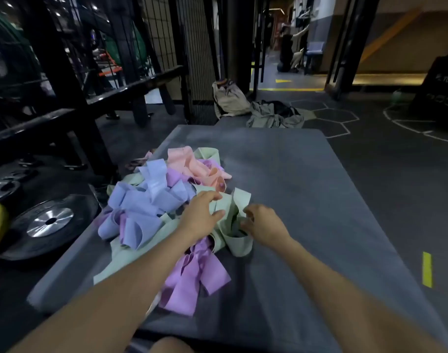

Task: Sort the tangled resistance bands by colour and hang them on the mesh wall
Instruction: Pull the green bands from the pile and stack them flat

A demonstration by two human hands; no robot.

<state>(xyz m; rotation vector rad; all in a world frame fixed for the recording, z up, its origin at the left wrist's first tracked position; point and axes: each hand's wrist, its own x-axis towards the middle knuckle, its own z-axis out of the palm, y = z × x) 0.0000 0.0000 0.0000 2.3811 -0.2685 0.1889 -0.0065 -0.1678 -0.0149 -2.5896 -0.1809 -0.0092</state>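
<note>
A grey mat (307, 189) lay flat on the dark gym floor (386, 174). On its left half sat a tangled heap of resistance bands (151, 200), blue, lilac, pink and pale green.

White lettering on the black board (439, 93) is too blurred to read.
</note>
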